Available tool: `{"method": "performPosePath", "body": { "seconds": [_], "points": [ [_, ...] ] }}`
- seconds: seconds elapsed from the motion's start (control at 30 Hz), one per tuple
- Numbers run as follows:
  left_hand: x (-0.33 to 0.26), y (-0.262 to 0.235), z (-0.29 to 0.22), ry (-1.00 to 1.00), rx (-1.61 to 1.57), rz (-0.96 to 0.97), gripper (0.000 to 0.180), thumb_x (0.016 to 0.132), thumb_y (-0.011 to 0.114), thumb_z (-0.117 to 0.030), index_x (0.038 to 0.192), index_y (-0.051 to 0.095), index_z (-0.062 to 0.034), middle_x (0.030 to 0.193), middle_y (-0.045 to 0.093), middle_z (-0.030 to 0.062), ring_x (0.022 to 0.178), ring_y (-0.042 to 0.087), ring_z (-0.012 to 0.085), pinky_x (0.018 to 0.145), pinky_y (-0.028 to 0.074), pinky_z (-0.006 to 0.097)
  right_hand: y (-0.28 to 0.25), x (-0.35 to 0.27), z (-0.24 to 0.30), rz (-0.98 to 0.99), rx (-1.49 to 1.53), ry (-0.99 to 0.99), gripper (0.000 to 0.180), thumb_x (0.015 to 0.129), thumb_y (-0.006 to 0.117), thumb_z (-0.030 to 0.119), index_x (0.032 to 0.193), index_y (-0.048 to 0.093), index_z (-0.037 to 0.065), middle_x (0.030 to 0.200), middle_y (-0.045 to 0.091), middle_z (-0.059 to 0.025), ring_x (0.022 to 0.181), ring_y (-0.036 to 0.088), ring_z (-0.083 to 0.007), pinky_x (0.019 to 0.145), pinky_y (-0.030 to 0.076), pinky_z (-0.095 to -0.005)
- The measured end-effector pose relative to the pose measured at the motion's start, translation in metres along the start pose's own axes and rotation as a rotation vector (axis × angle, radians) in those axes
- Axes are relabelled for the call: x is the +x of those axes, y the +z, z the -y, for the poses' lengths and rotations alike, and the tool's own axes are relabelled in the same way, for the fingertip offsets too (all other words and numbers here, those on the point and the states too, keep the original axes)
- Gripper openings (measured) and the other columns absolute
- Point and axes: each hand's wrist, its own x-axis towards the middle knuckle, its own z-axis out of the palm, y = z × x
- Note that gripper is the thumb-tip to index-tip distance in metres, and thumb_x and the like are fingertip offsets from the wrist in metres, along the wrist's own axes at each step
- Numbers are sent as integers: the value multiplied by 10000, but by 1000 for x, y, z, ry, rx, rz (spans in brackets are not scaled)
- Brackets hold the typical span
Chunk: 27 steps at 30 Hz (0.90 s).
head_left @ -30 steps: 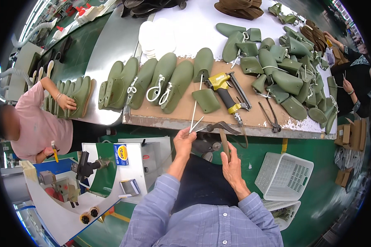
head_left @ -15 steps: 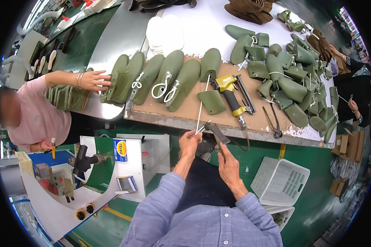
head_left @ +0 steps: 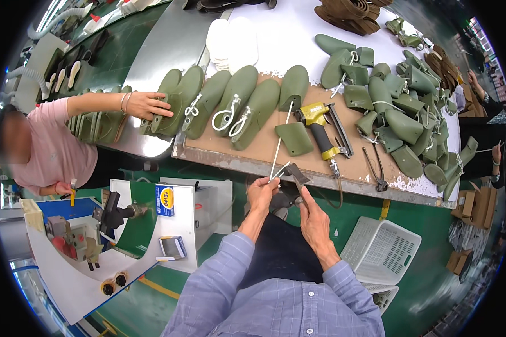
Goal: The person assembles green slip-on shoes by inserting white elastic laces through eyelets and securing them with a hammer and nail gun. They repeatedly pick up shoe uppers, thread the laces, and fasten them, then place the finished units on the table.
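Observation:
My left hand (head_left: 261,194) is closed on the lower end of a white cord (head_left: 281,138). That cord runs down taut from a green shoe-last front (head_left: 294,85) on the table's near part. Against the cord end by my left fingers is a dark metal hand tool with a broad flat head (head_left: 299,175), hammer-like. My right hand (head_left: 315,222) is closed around its handle, and the exact kind is hard to make out. Beside the last lies a separate green heel piece (head_left: 294,139). A yellow and black air stapler (head_left: 321,126) rests to its right, with a hose attached.
Green lasts with cord loops (head_left: 253,115) stand to the left, and a large pile of lasts (head_left: 405,121) covers the right. Black pincers (head_left: 379,178) lie near the table edge (head_left: 242,163). A co-worker's hand (head_left: 148,105) touches lasts at left. White crates (head_left: 383,250) sit on the floor.
The co-worker's hand has come down onto the lasts at left. The tool head has turned slightly by my left fingers. My hands otherwise stay nearly in place, and the whole view has shifted a little.

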Motion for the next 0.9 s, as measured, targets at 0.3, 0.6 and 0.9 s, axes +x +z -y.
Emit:
{"method": "performPosePath", "body": {
  "seconds": [0.3,0.6,0.9],
  "points": [
    [-2,-2,-1,155,140,-15,249,897,785,-125,1012,633,34,885,721,110,741,704,156,674,599,279,-5,-1,2,33,22,38,485,1002,601,53,1475,508,109,1278,667,-241,1108,674,-426,892,556,-445],
    [-6,2,-7,154,162,-78,302,866,818,-155,989,636,52,865,730,135,713,718,167,639,602,282,-12,-9,6,18,6,16,434,984,628,46,1412,559,47,1226,668,-281,1102,695,-389,872,558,-434],
    [-1,-2,-1,207,293,-107,299,853,826,-154,981,652,54,843,738,128,704,718,152,639,593,274,-23,3,18,-229,75,-224,455,990,633,116,1427,544,202,829,637,-174,670,626,-408,601,497,-520]
  ]
}}
